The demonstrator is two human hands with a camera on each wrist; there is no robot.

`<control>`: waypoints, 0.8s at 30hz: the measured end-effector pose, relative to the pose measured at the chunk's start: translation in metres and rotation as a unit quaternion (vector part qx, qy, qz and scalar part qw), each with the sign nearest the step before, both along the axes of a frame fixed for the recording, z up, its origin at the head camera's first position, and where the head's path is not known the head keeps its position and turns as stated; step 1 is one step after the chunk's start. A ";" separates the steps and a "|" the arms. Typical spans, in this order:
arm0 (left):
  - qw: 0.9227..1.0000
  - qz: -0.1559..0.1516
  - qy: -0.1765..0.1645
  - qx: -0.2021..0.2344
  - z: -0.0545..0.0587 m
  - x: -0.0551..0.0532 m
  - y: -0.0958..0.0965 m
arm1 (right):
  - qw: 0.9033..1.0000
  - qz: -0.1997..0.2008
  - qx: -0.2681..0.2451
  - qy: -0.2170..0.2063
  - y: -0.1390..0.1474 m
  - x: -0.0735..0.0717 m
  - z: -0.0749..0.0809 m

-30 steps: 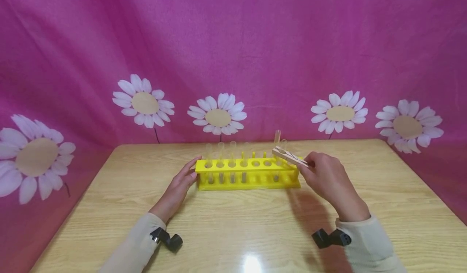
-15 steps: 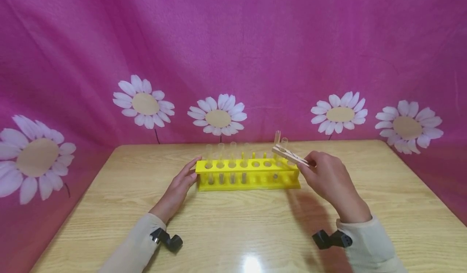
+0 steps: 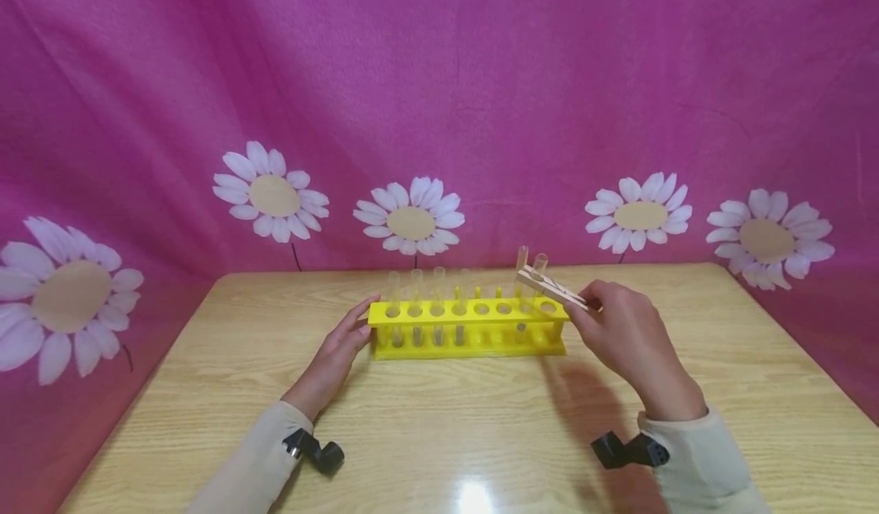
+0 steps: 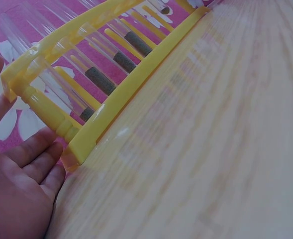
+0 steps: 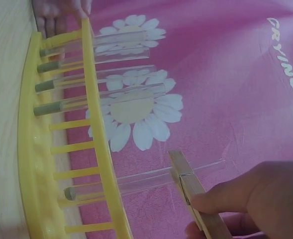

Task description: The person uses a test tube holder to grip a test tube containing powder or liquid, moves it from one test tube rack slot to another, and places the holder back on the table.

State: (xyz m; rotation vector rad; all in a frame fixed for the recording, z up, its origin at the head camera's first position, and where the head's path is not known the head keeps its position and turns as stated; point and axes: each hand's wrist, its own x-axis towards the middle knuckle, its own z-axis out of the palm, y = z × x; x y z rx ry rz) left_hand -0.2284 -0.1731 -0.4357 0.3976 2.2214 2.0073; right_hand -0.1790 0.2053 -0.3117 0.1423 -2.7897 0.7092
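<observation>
A yellow test tube rack point(image 3: 467, 313) stands on the table. My left hand point(image 3: 336, 354) holds its left end, with fingers at the top rail's end and the lower fingers loosely bent beside the base. My right hand point(image 3: 632, 346) pinches a wooden clothespin point(image 3: 552, 285) above the rack's right part. The clothespin's jaws are clamped round a clear test tube point(image 5: 146, 180) near its upper end. Dark material point(image 5: 70, 194) fills that tube's bottom, which remains inside the rack below the top rail. Just left of it in the head view shows another clear upright shape point(image 3: 523, 258), its nature unclear.
Several test tubes point(image 5: 101, 97) with dark material at the bottom stand in the rack's left holes. Wood-grain table point(image 3: 439, 422) surrounds the rack. A magenta cloth point(image 3: 522, 102) with printed daisies hangs behind. Each sleeve carries a small black camera point(image 3: 312, 451).
My right hand, with the clothespin and test tube, has moved slightly up and to the right, so the tube sits higher in the rack. My left hand and the rack have stayed put.
</observation>
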 end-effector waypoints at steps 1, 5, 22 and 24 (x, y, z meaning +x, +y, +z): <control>1.000 0.000 0.001 0.000 0.000 0.000 0.000 | 1.000 -0.001 0.000 0.004 0.000 0.000 0.000; 1.000 -0.003 0.007 0.007 0.000 -0.001 0.000 | 1.000 -0.002 0.004 0.021 0.001 0.001 0.002; 1.000 -0.002 0.001 0.004 -0.001 -0.001 0.000 | 0.999 -0.009 -0.019 0.041 -0.004 0.007 0.007; 1.000 -0.001 0.000 0.003 -0.001 -0.001 -0.001 | 0.999 -0.011 -0.024 0.044 -0.005 0.007 0.008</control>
